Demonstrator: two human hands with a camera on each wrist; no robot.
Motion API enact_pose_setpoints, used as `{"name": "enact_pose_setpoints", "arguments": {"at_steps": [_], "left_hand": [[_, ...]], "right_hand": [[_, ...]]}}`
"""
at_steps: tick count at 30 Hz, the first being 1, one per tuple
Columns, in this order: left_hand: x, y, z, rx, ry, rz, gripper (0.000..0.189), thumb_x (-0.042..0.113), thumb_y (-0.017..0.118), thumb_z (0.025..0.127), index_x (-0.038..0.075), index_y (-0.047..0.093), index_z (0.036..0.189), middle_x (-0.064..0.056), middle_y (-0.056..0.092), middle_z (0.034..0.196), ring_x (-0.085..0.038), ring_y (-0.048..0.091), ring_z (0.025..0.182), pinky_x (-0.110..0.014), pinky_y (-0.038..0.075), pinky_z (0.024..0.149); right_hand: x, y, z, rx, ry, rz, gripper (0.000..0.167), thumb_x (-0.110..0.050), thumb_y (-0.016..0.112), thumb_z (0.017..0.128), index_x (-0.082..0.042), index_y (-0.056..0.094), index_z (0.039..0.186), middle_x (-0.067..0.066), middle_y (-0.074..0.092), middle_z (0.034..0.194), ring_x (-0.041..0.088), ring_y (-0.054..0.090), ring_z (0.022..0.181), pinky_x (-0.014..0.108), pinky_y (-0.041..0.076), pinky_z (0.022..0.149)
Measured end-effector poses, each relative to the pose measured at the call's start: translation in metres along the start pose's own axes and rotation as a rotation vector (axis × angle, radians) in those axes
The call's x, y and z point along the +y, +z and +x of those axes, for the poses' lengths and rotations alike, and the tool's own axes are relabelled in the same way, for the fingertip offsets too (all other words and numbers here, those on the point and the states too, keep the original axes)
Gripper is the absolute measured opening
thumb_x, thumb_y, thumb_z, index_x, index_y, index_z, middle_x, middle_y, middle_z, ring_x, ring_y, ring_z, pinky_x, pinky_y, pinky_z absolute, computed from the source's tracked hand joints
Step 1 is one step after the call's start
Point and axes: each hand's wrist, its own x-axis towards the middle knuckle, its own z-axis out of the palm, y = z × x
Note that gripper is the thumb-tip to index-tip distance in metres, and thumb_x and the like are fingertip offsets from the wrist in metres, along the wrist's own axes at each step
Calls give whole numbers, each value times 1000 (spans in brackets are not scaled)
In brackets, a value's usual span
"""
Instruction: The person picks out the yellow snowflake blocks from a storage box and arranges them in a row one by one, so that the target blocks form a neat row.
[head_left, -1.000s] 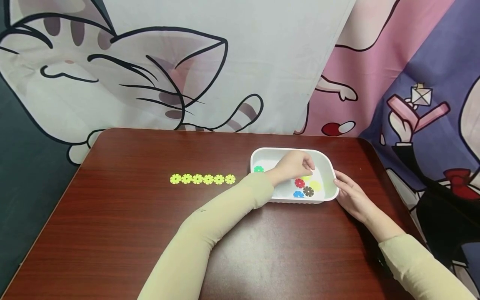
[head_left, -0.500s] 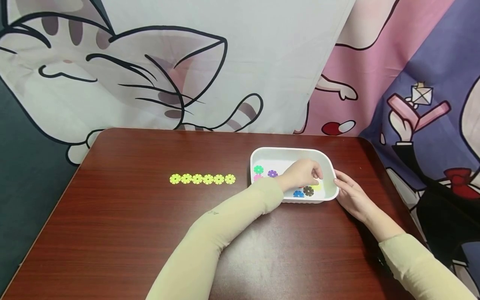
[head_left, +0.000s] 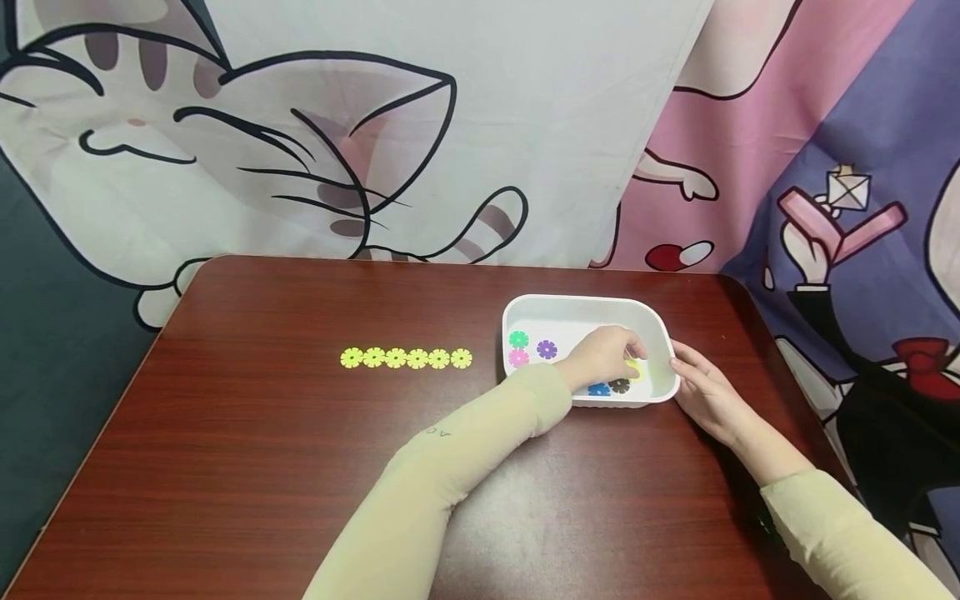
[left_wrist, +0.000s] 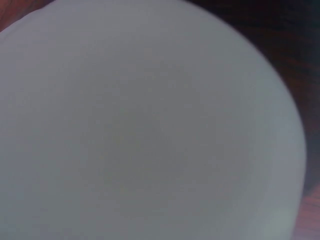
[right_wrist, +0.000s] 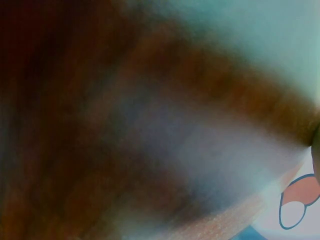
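Observation:
A white tray (head_left: 573, 307) holds several small notched flower-shaped discs. My left hand (head_left: 600, 354) reaches down into it and pinches a yellow disc (head_left: 636, 367) at its right part, fingertips partly hiding it. Near the fingers lie a blue disc (head_left: 598, 389) and a dark disc (head_left: 619, 386). Green (head_left: 518, 339), purple (head_left: 547, 349) and pink (head_left: 518, 357) discs lie at the tray's left. My right hand (head_left: 708, 396) holds the tray's right end, thumb at the rim. To the left, a straight row of yellow discs (head_left: 406, 358) lies on the table.
The brown wooden table (head_left: 262, 467) has its far edge against a cat-print cloth (head_left: 540, 125). A printed pink and purple cloth (head_left: 795, 150) hangs at the right. A blurred white surface (left_wrist: 150, 120) fills most of the left wrist view; the right wrist view is mostly blur.
My left hand has moved right and lower inside the tray, onto the yellow disc, uncovering the purple and pink discs and hiding the red one. My right hand stays at the rim.

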Motion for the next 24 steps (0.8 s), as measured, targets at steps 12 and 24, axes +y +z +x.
{"name": "enact_pose_setpoints", "arguments": {"at_steps": [12,24], "left_hand": [[-3,4,5,-77,14,109,38,26,81,95,19,75,132,10,76,131,-6,66,127,-12,43,112],[-2,6,2,-83,29,178,32,24,80,95,21,77,127,9,76,123,-6,65,117,-16,47,106]], "right_hand": [[-3,3,0,-3,5,-20,42,-3,31,114,-19,56,143,-9,68,138,1,63,126,16,50,104],[-3,5,-1,7,16,-19,42,-3,31,114,-21,57,142,-10,68,137,0,64,124,16,50,104]]}}
